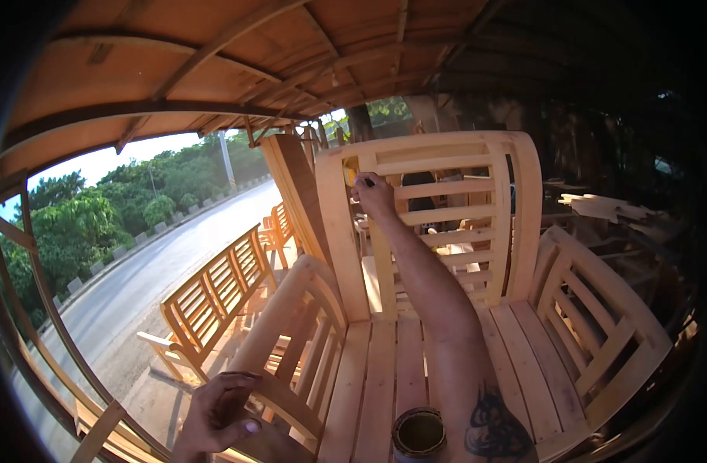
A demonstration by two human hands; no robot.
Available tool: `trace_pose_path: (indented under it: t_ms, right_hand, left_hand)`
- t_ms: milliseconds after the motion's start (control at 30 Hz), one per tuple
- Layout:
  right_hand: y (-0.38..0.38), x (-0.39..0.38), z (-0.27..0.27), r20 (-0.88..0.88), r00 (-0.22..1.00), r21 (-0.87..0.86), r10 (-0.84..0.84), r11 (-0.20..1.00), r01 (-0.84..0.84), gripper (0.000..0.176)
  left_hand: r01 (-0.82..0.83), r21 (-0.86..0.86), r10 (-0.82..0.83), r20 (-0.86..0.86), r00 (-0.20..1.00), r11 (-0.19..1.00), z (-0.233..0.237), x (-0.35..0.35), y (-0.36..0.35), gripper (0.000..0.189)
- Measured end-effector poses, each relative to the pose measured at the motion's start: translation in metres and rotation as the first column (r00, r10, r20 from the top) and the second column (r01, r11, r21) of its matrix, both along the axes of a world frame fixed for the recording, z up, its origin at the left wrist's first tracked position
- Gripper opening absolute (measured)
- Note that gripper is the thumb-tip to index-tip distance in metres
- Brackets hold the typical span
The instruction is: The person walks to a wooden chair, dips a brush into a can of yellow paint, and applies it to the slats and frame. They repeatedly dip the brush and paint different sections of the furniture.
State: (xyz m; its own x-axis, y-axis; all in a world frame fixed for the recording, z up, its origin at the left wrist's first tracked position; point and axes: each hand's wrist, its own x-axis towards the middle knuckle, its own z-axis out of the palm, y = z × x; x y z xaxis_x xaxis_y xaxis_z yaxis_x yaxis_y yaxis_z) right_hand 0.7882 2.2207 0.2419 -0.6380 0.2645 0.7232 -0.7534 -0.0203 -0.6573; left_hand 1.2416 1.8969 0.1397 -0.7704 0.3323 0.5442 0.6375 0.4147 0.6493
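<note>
A pale wooden bench with a slatted back (431, 147) and plank seat (515, 332) stands in front of me. My right hand (373, 197) reaches to the upper left of the backrest, its fingers closed round a paintbrush (350, 169). The yellowish end of the brush is at the gap beside the left upright, partly hidden by my fingers. Beside the left armrest (272, 332), my left hand (222, 413) has its fingers loosely curled and its thumb apart, holding nothing. A round can (418, 434) of dark yellowish liquid sits on the seat, near its front.
The right armrest (600, 332) flanks the seat. Left of the bench stand a finished-looking slatted bench (214, 297) and a tall wooden panel (295, 193). A road (160, 255) runs beyond. Loose wood pieces (608, 207) lie at right, under a metal-framed roof (176, 69).
</note>
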Motion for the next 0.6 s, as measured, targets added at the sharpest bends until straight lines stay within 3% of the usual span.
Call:
trace_pose_path:
  t_ms: [33,133,233,333,433,467,600]
  right_hand:
    - [0.0,0.014,-0.003,0.037,0.993,-0.044,0.11,0.993,-0.109,0.02]
    - [0.015,0.022,-0.017,0.216,0.969,0.002,0.116,0.993,-0.12,0.019]
    - [0.031,0.041,-0.022,0.386,0.922,0.124,-0.028,0.992,-0.022,0.016]
    - [0.024,0.046,-0.013,0.136,0.99,-0.078,0.031,0.997,-0.021,0.015]
    - [0.021,0.022,0.007,0.087,0.983,-0.054,0.162,0.986,-0.157,0.015]
    - [0.019,0.015,0.011,0.128,0.968,-0.087,0.217,0.974,-0.207,0.013]
    - [0.033,0.019,0.017,0.268,0.955,0.051,0.131,0.987,-0.15,0.019]
  left_hand:
    - [0.005,0.0,-0.005,-0.006,1.0,1.0,0.0,-0.001,0.0,0.065]
    - [0.014,0.013,-0.014,-0.014,1.0,1.0,0.0,-0.002,0.001,0.065]
    - [0.014,0.025,-0.014,-0.011,1.0,1.0,-0.001,-0.001,0.001,0.064]
    - [0.012,0.039,-0.012,0.004,1.0,0.999,-0.001,-0.001,0.002,0.064]
    - [0.003,0.036,-0.004,0.024,1.0,0.999,0.0,0.0,0.002,0.064]
    - [-0.001,0.036,0.0,0.025,1.0,0.999,-0.001,0.0,0.002,0.064]
    - [-0.005,0.017,0.005,0.002,1.0,1.0,-0.001,-0.001,0.0,0.064]
